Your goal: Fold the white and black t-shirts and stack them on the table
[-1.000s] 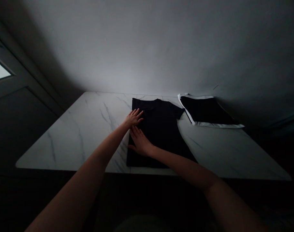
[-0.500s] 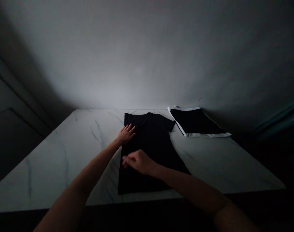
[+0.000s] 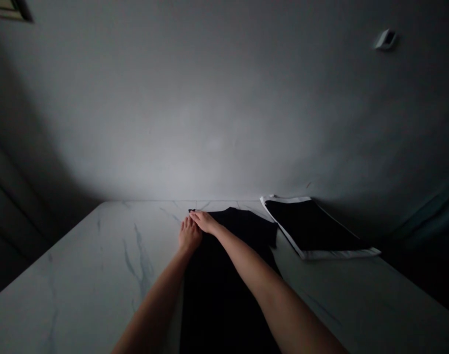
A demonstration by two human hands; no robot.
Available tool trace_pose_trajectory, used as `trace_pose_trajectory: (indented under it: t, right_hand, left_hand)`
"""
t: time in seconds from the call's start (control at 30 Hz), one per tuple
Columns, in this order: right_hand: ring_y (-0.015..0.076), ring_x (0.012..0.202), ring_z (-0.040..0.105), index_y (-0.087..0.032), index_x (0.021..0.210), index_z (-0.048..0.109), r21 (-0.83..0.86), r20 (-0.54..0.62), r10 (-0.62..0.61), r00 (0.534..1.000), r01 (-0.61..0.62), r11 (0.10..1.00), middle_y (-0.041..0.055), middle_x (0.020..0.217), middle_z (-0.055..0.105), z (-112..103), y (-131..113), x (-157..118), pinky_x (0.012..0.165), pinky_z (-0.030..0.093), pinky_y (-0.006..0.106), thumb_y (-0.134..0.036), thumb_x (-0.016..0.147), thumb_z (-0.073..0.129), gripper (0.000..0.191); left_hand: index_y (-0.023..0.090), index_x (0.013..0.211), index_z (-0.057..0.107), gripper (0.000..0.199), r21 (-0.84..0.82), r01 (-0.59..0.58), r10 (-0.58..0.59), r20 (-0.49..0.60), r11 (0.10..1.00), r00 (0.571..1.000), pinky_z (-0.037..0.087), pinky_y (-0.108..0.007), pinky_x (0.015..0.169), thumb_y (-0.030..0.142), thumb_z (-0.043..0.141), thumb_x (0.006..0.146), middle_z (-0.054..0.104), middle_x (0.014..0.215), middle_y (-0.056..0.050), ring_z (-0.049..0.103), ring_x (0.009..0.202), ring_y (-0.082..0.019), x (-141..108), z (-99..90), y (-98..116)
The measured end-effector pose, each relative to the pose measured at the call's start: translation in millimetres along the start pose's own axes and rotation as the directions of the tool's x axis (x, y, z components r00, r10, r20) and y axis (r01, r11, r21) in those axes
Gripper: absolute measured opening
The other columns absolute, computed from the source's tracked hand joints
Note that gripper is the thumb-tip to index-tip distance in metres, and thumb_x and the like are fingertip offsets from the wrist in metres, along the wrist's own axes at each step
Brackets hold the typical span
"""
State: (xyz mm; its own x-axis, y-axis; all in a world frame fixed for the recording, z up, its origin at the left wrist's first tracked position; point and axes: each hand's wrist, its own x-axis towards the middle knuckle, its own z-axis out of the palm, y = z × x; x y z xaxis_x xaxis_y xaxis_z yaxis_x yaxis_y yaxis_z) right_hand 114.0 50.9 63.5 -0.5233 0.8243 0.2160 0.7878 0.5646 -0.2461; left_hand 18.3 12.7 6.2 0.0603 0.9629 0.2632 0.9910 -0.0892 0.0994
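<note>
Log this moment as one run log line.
Left hand at black shirt's left edge | right hand on its left-side sleeve | black-and-white cloth at right

a white box [image 3: 386,40] sits on the wall [image 3: 209,98] at two o'clock, a white-edged cloth [image 3: 313,226] at four.

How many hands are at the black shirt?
2: the left hand at the left edge of the shirt; the right hand beside it, near the top left corner.

Dim grey wall [image 3: 217,98] behind a pale, grey-veined marble-look tabletop [image 3: 99,275]
</note>
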Motion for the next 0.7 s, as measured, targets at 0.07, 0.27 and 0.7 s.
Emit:
trace_pose_trajectory:
  t: [0.07,0.27,0.7]
  right_hand:
    - [0.0135,0.132,0.053,-0.020,0.132,0.064,0.051,0.099,-0.047,0.994,0.042,0.998,0.0051,0.139,0.061,12,3,15,0.108,0.040,0.023,-0.031,0.105,0.035,0.040]
    - [0.0185,0.151,0.022,-0.017,0.151,0.040,0.062,0.233,-0.042,0.972,0.029,0.998,0.0053,0.162,0.028,33,18,27,0.124,0.016,0.037,-0.027,0.104,0.029,0.050]
    - [0.0289,0.150,0.023,-0.017,0.151,0.039,0.010,0.090,0.187,0.978,-0.189,0.982,0.0124,0.162,0.027,1,31,-81,0.123,0.017,0.051,-0.049,0.102,0.041,0.059]
  left_hand:
    - [0.009,0.152,0.038,0.059,0.020,-0.014,0.014,0.034,1.000,0.999,0.026,-0.045,0.120,0.022,0.033,0.094,0.036,0.158,-0.018,0.029,0.148,-0.031,-3,7.8,-1]
    - [0.010,0.155,0.033,0.062,0.033,-0.048,0.046,0.063,0.998,0.997,0.023,-0.053,0.120,0.027,0.032,0.096,0.026,0.161,-0.019,0.023,0.150,-0.034,-2,8.1,-4]
    - [0.029,0.156,0.030,0.056,0.081,-0.005,0.002,0.030,0.997,1.000,0.031,-0.055,0.114,0.039,0.028,0.101,0.031,0.161,-0.014,0.033,0.146,-0.035,2,-9.5,0]
